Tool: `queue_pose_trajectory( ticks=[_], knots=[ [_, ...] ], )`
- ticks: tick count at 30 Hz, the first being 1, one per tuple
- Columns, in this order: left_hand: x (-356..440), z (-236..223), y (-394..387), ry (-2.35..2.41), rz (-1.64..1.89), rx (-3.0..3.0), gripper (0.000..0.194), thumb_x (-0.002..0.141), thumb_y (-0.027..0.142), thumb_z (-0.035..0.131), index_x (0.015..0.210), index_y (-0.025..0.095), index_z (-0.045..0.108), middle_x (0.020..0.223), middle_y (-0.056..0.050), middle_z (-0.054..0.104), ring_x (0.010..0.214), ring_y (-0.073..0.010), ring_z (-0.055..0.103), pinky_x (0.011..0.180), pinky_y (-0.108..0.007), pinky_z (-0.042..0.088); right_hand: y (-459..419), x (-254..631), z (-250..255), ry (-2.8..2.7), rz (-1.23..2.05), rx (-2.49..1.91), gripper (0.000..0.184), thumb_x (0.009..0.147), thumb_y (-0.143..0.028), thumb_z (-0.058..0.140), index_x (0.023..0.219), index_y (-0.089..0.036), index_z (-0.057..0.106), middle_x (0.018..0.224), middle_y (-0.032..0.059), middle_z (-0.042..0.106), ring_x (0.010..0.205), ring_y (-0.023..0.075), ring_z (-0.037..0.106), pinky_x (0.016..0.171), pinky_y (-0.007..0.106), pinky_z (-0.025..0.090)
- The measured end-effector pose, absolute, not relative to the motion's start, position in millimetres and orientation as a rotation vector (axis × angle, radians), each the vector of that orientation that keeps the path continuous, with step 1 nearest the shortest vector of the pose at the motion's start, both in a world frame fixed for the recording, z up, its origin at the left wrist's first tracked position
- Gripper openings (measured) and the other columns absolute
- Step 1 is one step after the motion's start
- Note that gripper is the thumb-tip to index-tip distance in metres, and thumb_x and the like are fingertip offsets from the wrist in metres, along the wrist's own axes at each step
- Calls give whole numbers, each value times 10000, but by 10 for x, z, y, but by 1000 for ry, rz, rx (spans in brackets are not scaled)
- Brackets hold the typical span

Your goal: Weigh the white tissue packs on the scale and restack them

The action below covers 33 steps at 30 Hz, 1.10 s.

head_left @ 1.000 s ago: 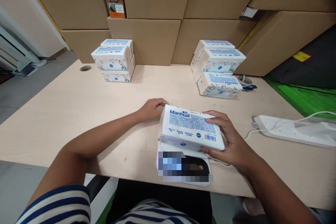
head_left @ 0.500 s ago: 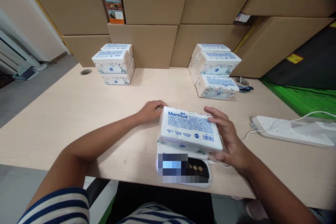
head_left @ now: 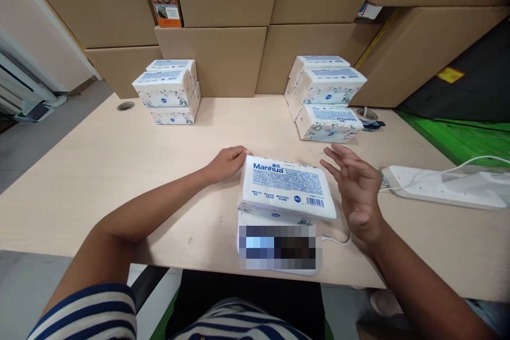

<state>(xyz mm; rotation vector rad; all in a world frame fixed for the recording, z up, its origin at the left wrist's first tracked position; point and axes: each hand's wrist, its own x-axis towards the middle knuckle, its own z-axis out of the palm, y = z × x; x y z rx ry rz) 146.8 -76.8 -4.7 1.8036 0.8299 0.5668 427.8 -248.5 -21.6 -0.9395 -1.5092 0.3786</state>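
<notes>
A white tissue pack (head_left: 287, 183) with blue Manhua lettering lies tilted on a small white scale (head_left: 244, 252), whose display is blurred out. My left hand (head_left: 228, 163) rests on the table at the pack's far left corner. Its fingers are loosely curled together, the tips at or just behind the pack's edge, and I see nothing held in them. To the right of the pack, my right hand (head_left: 356, 191) is raised with fingers spread, apart from the pack and holding nothing.
Stacked tissue packs stand at the back left (head_left: 165, 90) and back right (head_left: 329, 87) of the table (head_left: 223, 122). Cardboard boxes (head_left: 211, 61) wall off the back. A white power strip (head_left: 442, 188) lies at the right, and a white cable (head_left: 338, 241) runs from the scale.
My right hand has let go of the tissue pack and moved up and right, away from it. My left hand stays by the pack's left corner. The view has shifted slightly.
</notes>
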Motion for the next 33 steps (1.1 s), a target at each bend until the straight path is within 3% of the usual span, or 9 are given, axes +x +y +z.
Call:
queue_pose_trajectory(
  ticks=[6, 11, 15, 18, 21, 27, 30, 33],
  knots=[
    [1482, -31, -755, 809, 641, 1715, 612, 1071, 718, 444, 1025, 200, 766, 1130, -140, 805, 1123, -294, 736, 1047, -476, 568, -2473, 4220, -132, -1333, 300, -937, 750, 791, -944, 689, 1359, -461, 609, 1652, 19, 558, 1526, 358, 565, 1235, 643, 473],
    [1571, 95, -963, 856, 1041, 1367, 703, 1064, 795, 341, 1213, 211, 703, 1448, -160, 699, 1306, -318, 664, 1167, -511, 527, -2492, 4099, -50, -1193, 334, -950, 688, 786, -919, 735, 1260, -427, 654, 1600, 18, 601, 1524, 348, 570, 1288, 663, 412],
    [1628, 208, -1348, 860, 972, 1088, 753, 1066, 810, 328, 1390, 211, 649, 1539, -169, 642, 1507, -346, 568, 1284, -531, 461, -2495, 3903, 45, -921, 527, -1000, 697, 809, -948, 676, 1253, -412, 655, 1594, 24, 618, 1589, 340, 516, 1354, 682, 339],
    [1641, 234, -1560, 854, 886, 937, 866, 1042, 855, 382, 1625, 226, 504, 1637, -183, 581, 1602, -378, 503, 1319, -557, 446, -2490, 3747, 96, -648, 784, -1082, 819, 811, -992, 606, 1367, -392, 633, 1604, 68, 629, 1613, 331, 508, 1396, 660, 306],
    [1640, 236, -1654, 820, 840, 906, 921, 1069, 844, 329, 1772, 251, 298, 1697, -163, 560, 1649, -371, 464, 1344, -558, 424, -2507, 3621, 110, -472, 1016, -1163, 1012, 803, -1020, 559, 1582, -374, 528, 1696, 88, 570, 1648, 338, 477, 1386, 657, 346],
    [1619, 235, -1721, 666, 749, 1022, 979, 1106, 809, 236, 1817, 232, -112, 1693, -180, 583, 1622, -346, 519, 1397, -556, 322, -2573, 3499, 109, -487, 1089, -1170, 1154, 749, -1054, 572, 1725, -465, 393, 1847, -34, 367, 1739, 299, 315, 1406, 601, 335],
    [1619, 221, -1738, 626, 737, 1009, 1009, 1102, 818, 241, 1795, 227, -195, 1699, -191, 573, 1627, -351, 513, 1394, -570, 322, -2573, 3495, 99, -488, 1090, -1160, 1146, 763, -1054, 550, 1737, -476, 371, 1853, -52, 349, 1751, 282, 282, 1423, 581, 303],
    [1634, 196, -1751, 647, 758, 991, 966, 1114, 796, 234, 1803, 252, -168, 1793, -154, 454, 1694, -337, 407, 1413, -553, 295, -2565, 3491, 70, -512, 1067, -1142, 1110, 798, -1041, 524, 1735, -461, 385, 1857, -58, 338, 1764, 268, 241, 1432, 562, 285]
  ],
)
